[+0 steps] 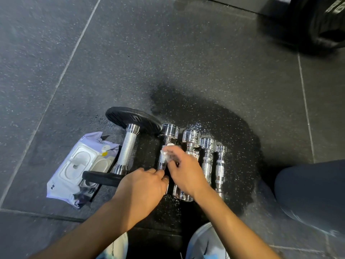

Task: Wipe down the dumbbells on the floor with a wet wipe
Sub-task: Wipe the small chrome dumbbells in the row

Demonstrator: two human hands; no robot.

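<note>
Several chrome dumbbells lie side by side on the dark rubber floor [168,62]. The largest dumbbell [127,146], with black rubber heads, lies at the left. My right hand [184,171] pinches a small white wet wipe [167,153] against the handle of the chrome dumbbell [169,135] beside the large one. My left hand [143,186] grips the near end of that same dumbbell. Further right lie three smaller chrome dumbbells [191,139], [207,156], [220,165], the first partly under my right hand.
A wet-wipe pack [74,169] with its white lid lies left of the large dumbbell. The floor around the small dumbbells looks wet. My knee [313,191] is at the right, my shoes [201,243] at the bottom. A black weight [324,23] stands at the top right.
</note>
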